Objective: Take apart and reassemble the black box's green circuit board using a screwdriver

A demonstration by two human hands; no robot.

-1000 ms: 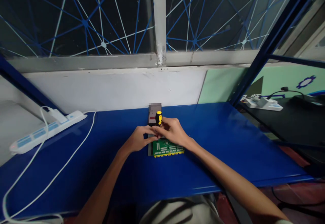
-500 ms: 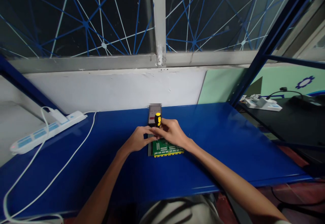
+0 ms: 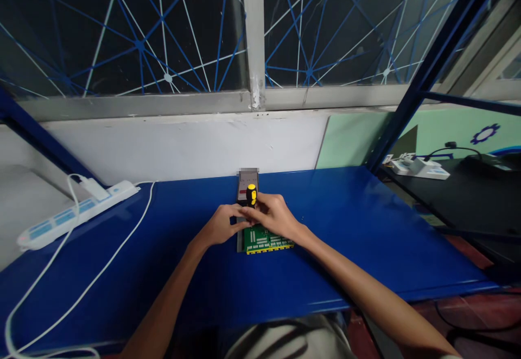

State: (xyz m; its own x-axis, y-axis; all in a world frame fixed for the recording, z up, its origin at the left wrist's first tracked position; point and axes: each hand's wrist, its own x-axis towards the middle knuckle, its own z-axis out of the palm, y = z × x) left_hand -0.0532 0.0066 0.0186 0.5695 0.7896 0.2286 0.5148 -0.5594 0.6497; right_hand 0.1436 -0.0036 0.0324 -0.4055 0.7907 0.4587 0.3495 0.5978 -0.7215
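A screwdriver (image 3: 252,194) with a black and yellow handle stands nearly upright over a green circuit board (image 3: 262,238). My right hand (image 3: 277,216) is closed around the lower part of its handle. From the other side, my left hand (image 3: 222,224) reaches in with thumb and forefinger pinched at the screwdriver's shaft, just below the handle. Both hands cover the far part of the board, and the screwdriver's tip is hidden. Along the board's near edge runs a row of yellow connectors (image 3: 270,250). The board lies flat on the blue table.
Behind the hands a phone (image 3: 248,178) lies near the wall. On the left of the blue table (image 3: 163,283) sits a white power strip (image 3: 77,215) with a white cable (image 3: 118,261). Tiny dark specks, perhaps screws, lie right of the board. A blue frame post rises at right.
The whole view has shifted slightly. Both hands keep their hold around the screwdriver, with the handle turned or tilted very slightly. The board has stayed in place.
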